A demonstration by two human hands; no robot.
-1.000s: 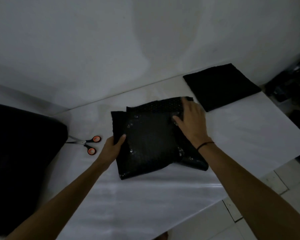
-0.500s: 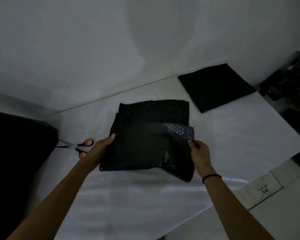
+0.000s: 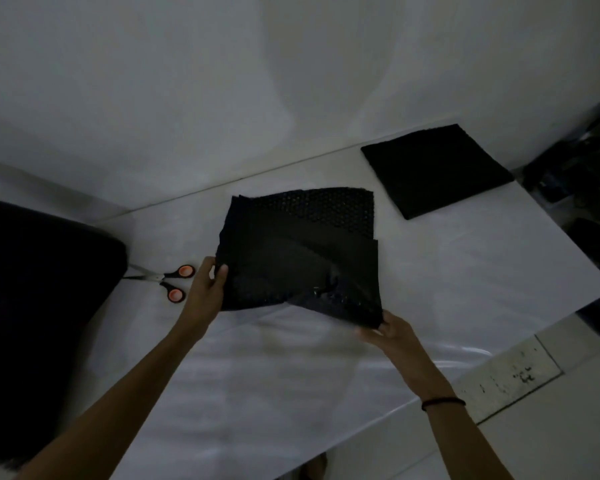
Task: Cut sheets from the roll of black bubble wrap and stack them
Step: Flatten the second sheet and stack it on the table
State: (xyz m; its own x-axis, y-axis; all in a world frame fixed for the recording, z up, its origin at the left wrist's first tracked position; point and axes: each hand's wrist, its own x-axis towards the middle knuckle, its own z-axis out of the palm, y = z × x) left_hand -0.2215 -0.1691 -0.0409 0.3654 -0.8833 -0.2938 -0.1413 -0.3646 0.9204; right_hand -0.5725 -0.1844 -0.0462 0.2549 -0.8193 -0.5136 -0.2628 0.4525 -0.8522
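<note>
The black bubble wrap sheet lies folded at the centre of the white tabletop, its far layer showing the bubble texture. The left hand pinches the sheet's left edge between thumb and fingers. The right hand pinches the sheet's near right corner, which is lifted off the tabletop. Half a second ago the right hand held the top layer's corner higher up, with the pale bubbled underside turned toward the camera; that hand is now lower and nearer the tabletop's front edge, and the top layer is drawn down over the rest, dark side up. The left hand keeps about the same grip on the left edge.

A stack of cut sheets lies flat at the far right corner of the tabletop, well apart from the held sheet and unchanged. Scissors with orange handles rest just left of the left hand. A large black mass, the roll, fills the left edge.
</note>
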